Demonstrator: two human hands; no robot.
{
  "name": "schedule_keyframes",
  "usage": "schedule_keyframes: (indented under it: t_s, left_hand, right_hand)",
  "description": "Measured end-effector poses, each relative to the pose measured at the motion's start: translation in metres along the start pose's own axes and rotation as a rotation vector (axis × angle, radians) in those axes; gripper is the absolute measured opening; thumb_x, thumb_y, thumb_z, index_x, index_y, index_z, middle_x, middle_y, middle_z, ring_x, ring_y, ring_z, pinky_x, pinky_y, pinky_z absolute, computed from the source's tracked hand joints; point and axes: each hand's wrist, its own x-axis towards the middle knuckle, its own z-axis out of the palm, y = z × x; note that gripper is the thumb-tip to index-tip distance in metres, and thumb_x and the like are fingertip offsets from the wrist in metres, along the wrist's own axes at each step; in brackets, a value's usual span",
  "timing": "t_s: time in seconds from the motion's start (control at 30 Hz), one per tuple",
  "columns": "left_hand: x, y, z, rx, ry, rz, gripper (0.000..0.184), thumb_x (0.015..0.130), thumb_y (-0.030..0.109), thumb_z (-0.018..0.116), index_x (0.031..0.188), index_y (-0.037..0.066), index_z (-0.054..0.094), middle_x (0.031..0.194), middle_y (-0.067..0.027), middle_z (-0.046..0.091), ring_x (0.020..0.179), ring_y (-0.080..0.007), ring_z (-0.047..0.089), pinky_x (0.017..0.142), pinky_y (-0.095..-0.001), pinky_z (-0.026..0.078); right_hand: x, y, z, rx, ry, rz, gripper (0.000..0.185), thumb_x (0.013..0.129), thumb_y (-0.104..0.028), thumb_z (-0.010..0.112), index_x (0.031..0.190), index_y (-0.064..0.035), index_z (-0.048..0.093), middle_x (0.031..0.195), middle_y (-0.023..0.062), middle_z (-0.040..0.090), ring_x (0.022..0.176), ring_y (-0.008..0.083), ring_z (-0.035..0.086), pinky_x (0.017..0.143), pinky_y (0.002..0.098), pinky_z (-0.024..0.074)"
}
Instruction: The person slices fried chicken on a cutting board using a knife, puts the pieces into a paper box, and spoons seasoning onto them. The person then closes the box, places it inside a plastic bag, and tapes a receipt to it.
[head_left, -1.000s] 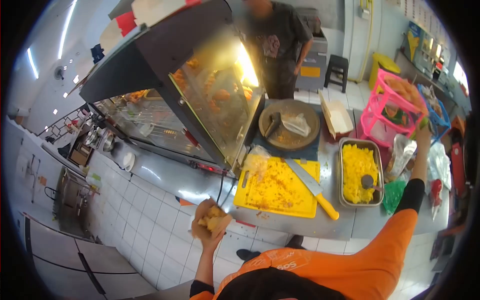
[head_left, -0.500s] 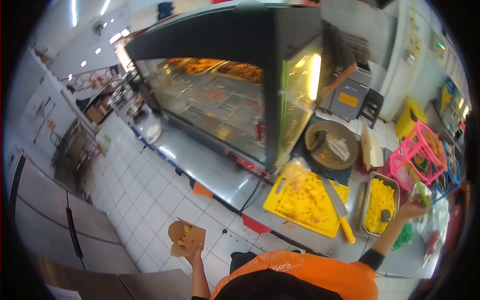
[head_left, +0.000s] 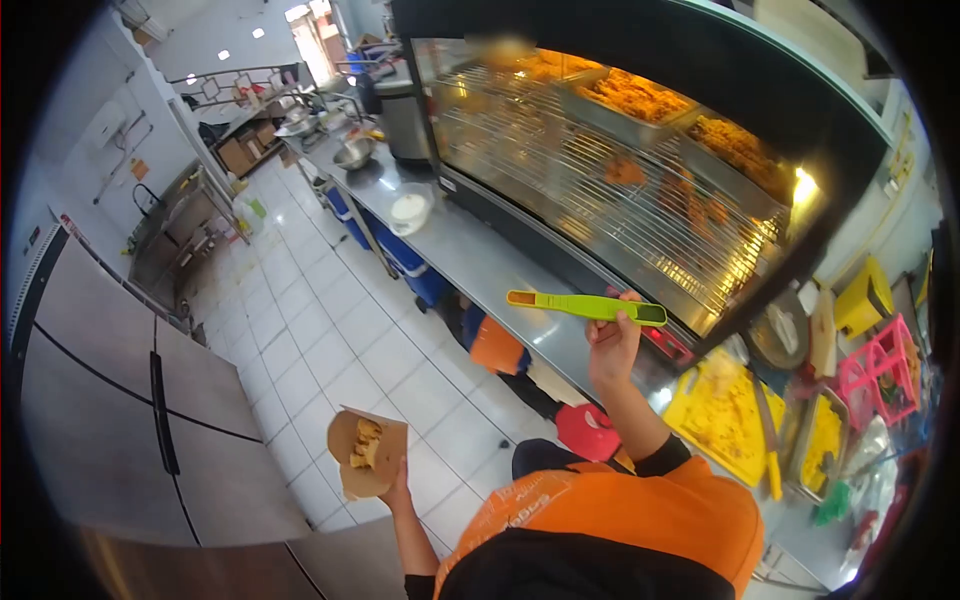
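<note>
At the lower left, my left hand (head_left: 397, 487) holds an open brown cardboard box (head_left: 352, 452) by its side, with pale golden food pieces (head_left: 366, 443) inside. My right hand (head_left: 612, 345) grips a green double-ended measuring spoon (head_left: 585, 305) in front of the glass display warmer (head_left: 600, 180). One end of the spoon, pointing left, carries orange-brown powder; the other end lies by my fingers. Behind the glass, trays of fried food (head_left: 640, 98) sit above a wire rack.
A yellow cutting board (head_left: 722, 415) and a knife (head_left: 768, 430) lie at the right, beside a metal tray of yellow food (head_left: 822, 445) and a pink basket (head_left: 880, 375). A white bowl (head_left: 409, 210) stands on the steel counter (head_left: 480, 270). Steel refrigerator doors (head_left: 110, 370) fill the left.
The view has turned left along the counter. My right hand has come from the baskets at the right to the front of the warmer, bringing the green spoon. My left hand still holds the box.
</note>
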Motion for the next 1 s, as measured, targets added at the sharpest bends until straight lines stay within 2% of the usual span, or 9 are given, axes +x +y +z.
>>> schedule_keyframes:
  t_s: [0.07,0.2,0.23,0.3,0.4,0.43,0.57,0.8,1.0]
  left_hand:
    - [0.029,-0.018,-0.002,0.239,0.095,0.112,0.088,0.071,0.005,0.082,0.14,-0.003,0.029,0.136,-0.0156,0.046,0.122,-0.0241,0.048,0.103,-0.0354,0.041]
    - [0.103,-0.033,-0.019,0.274,0.122,-0.08,0.088,0.069,0.007,0.084,0.138,-0.005,0.031,0.133,-0.0152,0.048,0.119,-0.0239,0.051,0.1,-0.0362,0.044]
    - [0.123,-0.035,-0.022,0.294,0.142,-0.083,0.088,0.069,0.007,0.084,0.138,-0.005,0.031,0.132,-0.0152,0.049,0.118,-0.0238,0.051,0.099,-0.0361,0.045]
    - [0.159,-0.035,-0.022,0.338,0.174,-0.087,0.088,0.068,0.007,0.085,0.137,-0.004,0.032,0.131,-0.0152,0.049,0.118,-0.0235,0.051,0.099,-0.0359,0.045]
    - [0.217,-0.037,-0.028,0.304,0.248,0.002,0.087,0.067,0.004,0.085,0.137,-0.004,0.034,0.132,-0.0154,0.049,0.118,-0.0232,0.051,0.098,-0.0355,0.045]
    - [0.235,-0.042,-0.033,0.34,0.302,0.073,0.077,0.072,-0.001,0.077,0.136,-0.003,0.035,0.129,-0.0153,0.05,0.115,-0.0254,0.053,0.097,-0.0362,0.046]
    - [0.303,-0.027,-0.052,0.416,0.405,0.17,0.075,0.074,-0.002,0.074,0.138,-0.004,0.034,0.129,-0.0144,0.05,0.114,-0.0243,0.053,0.095,-0.0349,0.047]
    - [0.415,-0.013,-0.042,0.171,0.72,0.051,0.088,0.069,0.0,0.08,0.141,-0.003,0.029,0.136,-0.0157,0.045,0.122,-0.0256,0.048,0.105,-0.0386,0.039]
    - [0.57,-0.042,-0.089,0.442,0.695,0.253,0.089,0.069,0.001,0.08,0.142,-0.002,0.028,0.139,-0.0154,0.043,0.125,-0.026,0.046,0.107,-0.0394,0.037]
  right_hand:
    - [0.018,0.041,0.038,-0.028,-0.009,0.053,0.029,0.088,-0.023,0.06,0.11,-0.0106,0.047,0.074,0.0015,0.053,0.058,0.0106,0.048,0.048,0.024,0.0359]
    - [0.054,0.17,0.076,0.11,0.093,0.428,0.026,0.096,-0.03,0.054,0.111,-0.0097,0.053,0.077,-0.0005,0.052,0.059,0.0077,0.045,0.049,0.022,0.0354]
    - [0.058,0.206,0.087,0.099,0.061,0.505,0.032,0.096,-0.039,0.054,0.11,-0.0095,0.053,0.076,-0.0008,0.051,0.057,0.0073,0.044,0.049,0.0219,0.0375]
    - [0.063,0.281,0.1,0.137,0.041,0.659,0.035,0.097,-0.042,0.052,0.109,-0.0089,0.054,0.079,-0.0021,0.052,0.06,0.0074,0.045,0.049,0.022,0.0366]
    - [0.095,0.397,0.132,0.246,0.119,0.903,0.039,0.097,-0.045,0.051,0.109,-0.0084,0.054,0.081,-0.003,0.053,0.061,0.0077,0.047,0.049,0.0218,0.0364]
    - [0.099,0.428,0.143,0.295,0.178,0.987,0.04,0.096,-0.046,0.051,0.109,-0.0083,0.054,0.081,-0.0031,0.053,0.061,0.0079,0.047,0.049,0.0217,0.0365]
    - [0.146,0.533,0.193,0.349,0.088,1.041,0.039,0.095,-0.044,0.054,0.108,-0.0072,0.059,0.079,0.0002,0.055,0.06,0.0086,0.049,0.05,0.0208,0.0415]
    - [0.203,0.686,0.305,0.364,0.049,1.158,0.036,0.094,-0.037,0.059,0.108,-0.0029,0.059,0.081,0.0014,0.055,0.061,0.0098,0.048,0.052,0.0213,0.0419]
    - [0.232,0.813,0.383,0.262,-0.034,1.11,0.029,0.094,-0.022,0.061,0.115,-0.0013,0.059,0.086,0.0019,0.057,0.063,0.0088,0.048,0.055,0.0205,0.0427]
